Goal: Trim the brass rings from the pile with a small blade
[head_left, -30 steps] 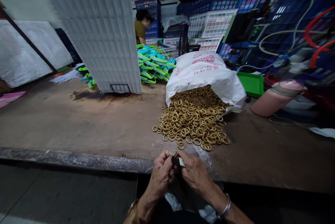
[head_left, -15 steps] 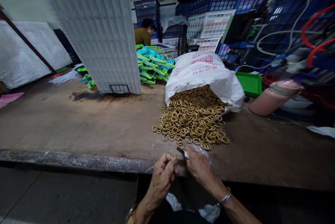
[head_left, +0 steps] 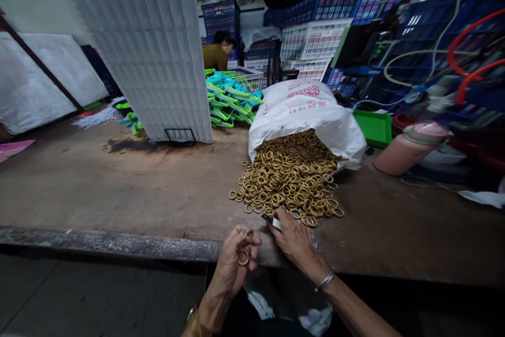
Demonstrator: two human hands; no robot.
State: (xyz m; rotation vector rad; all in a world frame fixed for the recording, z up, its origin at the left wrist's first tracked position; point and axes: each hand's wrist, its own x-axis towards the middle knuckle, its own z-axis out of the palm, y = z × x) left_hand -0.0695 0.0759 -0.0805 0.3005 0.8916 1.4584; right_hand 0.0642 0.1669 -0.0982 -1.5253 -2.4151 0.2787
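My left hand (head_left: 237, 255) is over the table's front edge, its fingers curled round gold-coloured rings; one ring (head_left: 243, 257) shows clearly at the palm and another at the fingertips. In my right hand (head_left: 294, 237) is a small knife (head_left: 272, 221) with a white handle part and a dark blade pointing left. The fingers of that hand are at the near edge of a heap of gold-coloured rings (head_left: 292, 179). This heap spills from the mouth of a white sack (head_left: 300, 100) with red print lying on the table.
A white ribbed panel (head_left: 145, 63) stands upright on the brown table (head_left: 98, 184). Behind it lie green and blue plastic pieces (head_left: 231, 98). A pink bottle (head_left: 410, 149) and a green tray (head_left: 373, 128) are at right. Beyond are stacked crates (head_left: 315, 40) and another person (head_left: 216, 55).
My left hand has turned and moved slightly left, so a ring now shows in its palm. My right hand has shifted slightly up and left with the knife, towards the ring heap.
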